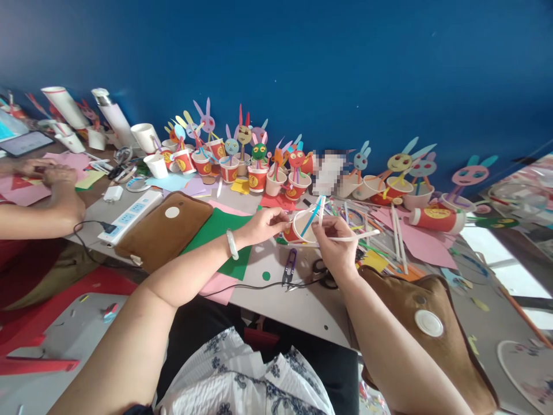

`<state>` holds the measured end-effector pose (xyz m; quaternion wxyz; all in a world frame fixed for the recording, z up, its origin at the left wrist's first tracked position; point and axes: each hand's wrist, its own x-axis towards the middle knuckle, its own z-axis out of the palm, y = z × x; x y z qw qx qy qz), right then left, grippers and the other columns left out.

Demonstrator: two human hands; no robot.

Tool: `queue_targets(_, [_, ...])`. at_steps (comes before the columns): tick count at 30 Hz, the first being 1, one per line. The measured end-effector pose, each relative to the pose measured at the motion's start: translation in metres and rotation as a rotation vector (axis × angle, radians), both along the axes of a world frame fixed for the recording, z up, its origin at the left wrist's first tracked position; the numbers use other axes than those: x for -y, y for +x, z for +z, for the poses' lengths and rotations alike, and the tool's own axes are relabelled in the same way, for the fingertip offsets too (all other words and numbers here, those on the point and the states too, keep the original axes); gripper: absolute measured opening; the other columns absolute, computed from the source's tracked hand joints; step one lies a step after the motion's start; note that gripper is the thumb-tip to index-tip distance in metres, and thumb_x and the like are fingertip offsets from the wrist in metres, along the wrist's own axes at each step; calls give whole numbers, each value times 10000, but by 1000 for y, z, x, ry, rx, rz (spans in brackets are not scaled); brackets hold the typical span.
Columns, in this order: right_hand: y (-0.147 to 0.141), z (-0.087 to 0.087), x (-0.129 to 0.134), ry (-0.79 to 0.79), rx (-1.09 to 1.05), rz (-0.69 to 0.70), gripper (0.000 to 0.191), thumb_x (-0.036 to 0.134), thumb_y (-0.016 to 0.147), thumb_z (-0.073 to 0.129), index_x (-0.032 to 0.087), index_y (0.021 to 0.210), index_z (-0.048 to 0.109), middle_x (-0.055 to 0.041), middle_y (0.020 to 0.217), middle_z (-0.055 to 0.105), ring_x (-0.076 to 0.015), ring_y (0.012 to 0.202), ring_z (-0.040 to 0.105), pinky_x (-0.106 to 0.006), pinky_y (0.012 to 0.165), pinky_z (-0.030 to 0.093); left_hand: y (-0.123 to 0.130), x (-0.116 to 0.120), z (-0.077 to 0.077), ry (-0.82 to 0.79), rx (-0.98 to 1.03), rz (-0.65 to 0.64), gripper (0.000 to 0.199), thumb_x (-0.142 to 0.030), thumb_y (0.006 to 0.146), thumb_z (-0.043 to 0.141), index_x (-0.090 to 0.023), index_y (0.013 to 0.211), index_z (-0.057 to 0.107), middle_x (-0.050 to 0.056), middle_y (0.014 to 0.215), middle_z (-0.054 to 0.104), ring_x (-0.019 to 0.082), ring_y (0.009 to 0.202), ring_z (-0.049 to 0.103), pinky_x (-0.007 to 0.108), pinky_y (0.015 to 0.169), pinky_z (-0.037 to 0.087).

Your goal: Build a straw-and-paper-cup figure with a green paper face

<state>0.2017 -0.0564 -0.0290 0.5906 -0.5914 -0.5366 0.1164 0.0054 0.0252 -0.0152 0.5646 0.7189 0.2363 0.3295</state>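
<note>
R grip [340,246] pt-hides cup [299,226].

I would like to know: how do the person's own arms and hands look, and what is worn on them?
The left hand and right hand are without gloves, and the forearms show no sleeves. A smooth, rounded, whitish bangle circles the left wrist; the right wrist shows no bracelet. Neither arm carries visible cables or markings.

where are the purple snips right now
Near the middle of the head view, the purple snips lie on the table, below the paper cup and left of the black scissors.
</note>
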Motion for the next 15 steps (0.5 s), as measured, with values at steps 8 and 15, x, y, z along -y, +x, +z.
queue_targets(8, [-1, 0, 0, -69, -70, 14, 175, 375, 795, 714, 216, 774, 643, -23, 762, 667, -161, 666, 589, -320, 648, 494, 0, 1, 1, -101, -19, -10, 364, -460, 840, 748, -134, 905, 601, -31, 630, 573, 76, 512, 528, 208, 486, 387])
queue_targets(15, [0, -5, -2, -116, -102, 43, 231, 421, 796, 734, 221, 761, 624, -4, 700, 635, -151, 618, 556, -315, 624, 477, 1, 6, 5, -249, 24, 0, 218, -301, 830, 738, -133, 865, 603, -25, 674, 589, 77, 560, 541, 227, 551, 446])
